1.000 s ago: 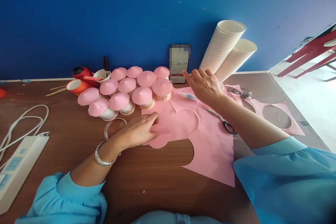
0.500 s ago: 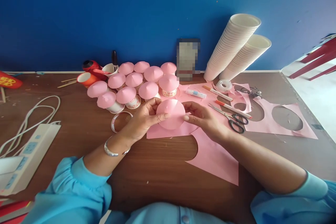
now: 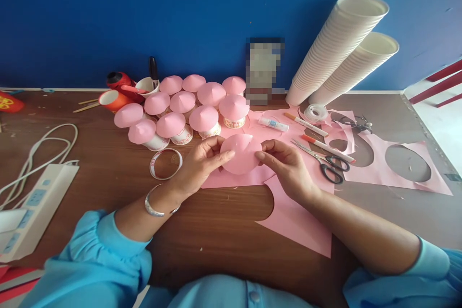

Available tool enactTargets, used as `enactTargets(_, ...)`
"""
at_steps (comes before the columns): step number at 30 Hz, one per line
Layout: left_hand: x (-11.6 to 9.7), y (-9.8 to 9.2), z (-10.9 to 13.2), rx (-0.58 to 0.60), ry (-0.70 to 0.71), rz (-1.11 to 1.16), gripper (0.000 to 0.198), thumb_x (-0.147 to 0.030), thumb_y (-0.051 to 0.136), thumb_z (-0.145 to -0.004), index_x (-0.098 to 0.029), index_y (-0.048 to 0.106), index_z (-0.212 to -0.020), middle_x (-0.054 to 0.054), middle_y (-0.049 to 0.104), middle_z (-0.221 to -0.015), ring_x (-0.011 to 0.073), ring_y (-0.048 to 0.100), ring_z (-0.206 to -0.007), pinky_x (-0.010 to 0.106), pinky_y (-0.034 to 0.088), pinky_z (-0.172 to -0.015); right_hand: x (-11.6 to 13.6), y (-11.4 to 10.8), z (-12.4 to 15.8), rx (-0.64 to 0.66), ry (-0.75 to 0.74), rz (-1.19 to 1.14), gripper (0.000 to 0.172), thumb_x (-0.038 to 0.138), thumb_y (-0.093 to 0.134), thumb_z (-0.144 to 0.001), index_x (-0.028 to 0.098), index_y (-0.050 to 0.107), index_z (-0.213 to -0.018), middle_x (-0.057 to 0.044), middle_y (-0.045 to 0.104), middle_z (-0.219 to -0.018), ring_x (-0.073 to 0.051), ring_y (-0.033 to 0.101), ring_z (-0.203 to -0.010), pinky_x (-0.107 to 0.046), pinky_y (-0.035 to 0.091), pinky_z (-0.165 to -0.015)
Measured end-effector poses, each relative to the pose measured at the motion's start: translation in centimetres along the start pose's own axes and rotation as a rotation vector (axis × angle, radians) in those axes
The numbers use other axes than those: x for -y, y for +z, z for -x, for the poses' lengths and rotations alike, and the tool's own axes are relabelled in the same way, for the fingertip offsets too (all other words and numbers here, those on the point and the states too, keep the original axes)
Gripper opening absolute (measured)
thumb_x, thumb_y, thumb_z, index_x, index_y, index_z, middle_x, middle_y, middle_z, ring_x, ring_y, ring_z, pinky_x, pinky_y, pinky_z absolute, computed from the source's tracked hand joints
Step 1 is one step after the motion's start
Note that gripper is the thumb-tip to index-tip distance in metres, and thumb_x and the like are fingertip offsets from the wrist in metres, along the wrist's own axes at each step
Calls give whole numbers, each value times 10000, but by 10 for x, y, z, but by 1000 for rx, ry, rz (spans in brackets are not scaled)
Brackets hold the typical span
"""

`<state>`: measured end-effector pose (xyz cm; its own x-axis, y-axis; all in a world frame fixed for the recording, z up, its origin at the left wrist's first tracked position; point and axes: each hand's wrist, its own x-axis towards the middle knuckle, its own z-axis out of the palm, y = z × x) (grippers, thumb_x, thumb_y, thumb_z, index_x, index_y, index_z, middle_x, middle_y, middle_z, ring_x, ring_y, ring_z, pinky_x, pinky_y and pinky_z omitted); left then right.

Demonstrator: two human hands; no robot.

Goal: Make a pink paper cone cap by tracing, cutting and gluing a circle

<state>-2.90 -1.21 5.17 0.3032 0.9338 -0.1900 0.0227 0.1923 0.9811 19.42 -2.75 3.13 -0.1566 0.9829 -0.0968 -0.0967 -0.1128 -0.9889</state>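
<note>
Between both hands, above the table, is a pink paper disc (image 3: 241,158) with a slit or fold running from its top edge toward the middle. My left hand (image 3: 204,161) pinches its left edge, thumb on the near face. At the right edge, my right hand (image 3: 285,163) grips it between thumb and fingers. Just behind stand several small cups with pink paper cone tops (image 3: 234,107). Under and beside my hands lies cut pink paper (image 3: 301,219). Scissors (image 3: 327,161) with black handles rest to the right of my right hand.
Two tall stacks of white paper cups (image 3: 341,45) lean by the blue wall. A glue stick (image 3: 273,124), markers (image 3: 306,124) and a tape roll (image 3: 315,113) lie on the right. A paper ring (image 3: 153,166) and a power strip (image 3: 43,207) are on the left.
The disc has shifted slightly right with both hands and tilted, so a slit or fold at its top edge now shows. The camera view has moved a little. Both hands keep their grip.
</note>
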Motion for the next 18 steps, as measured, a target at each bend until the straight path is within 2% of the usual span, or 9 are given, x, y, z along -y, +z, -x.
enactTargets(3,0,-1,1,-5,-8,-122,271,-433,758,-879,-176,675,-902,-4,618,-804,131,537,-715,247,431,-639,3,2,0,-5,-121,84,208,359,759,-885,207,650,-793,7,595,-780,-140,536,-721,-301,447,-669)
enactTargets(7,0,-3,0,19,34,-149,311,-455,703,-905,-182,635,-773,-11,572,-692,144,519,-664,272,429,-624,2,2,0,17,-220,129,160,295,750,-897,210,667,-791,-7,611,-843,-149,566,-780,-307,485,-712)
enactTargets(14,0,-3,-1,92,42,-131,314,-378,664,-908,-180,560,-688,-27,469,-695,128,429,-695,278,359,-659,1,5,3,41,-222,61,154,315,770,-906,225,686,-814,-16,630,-889,-166,591,-841,-310,476,-726)
enactTargets(18,-5,-2,1,173,33,-113,269,-360,655,-902,-175,562,-730,-22,490,-739,132,427,-740,286,340,-696,3,9,5,67,-124,12,237,381,793,-888,216,671,-768,-12,613,-852,-165,566,-811,-315,447,-733)
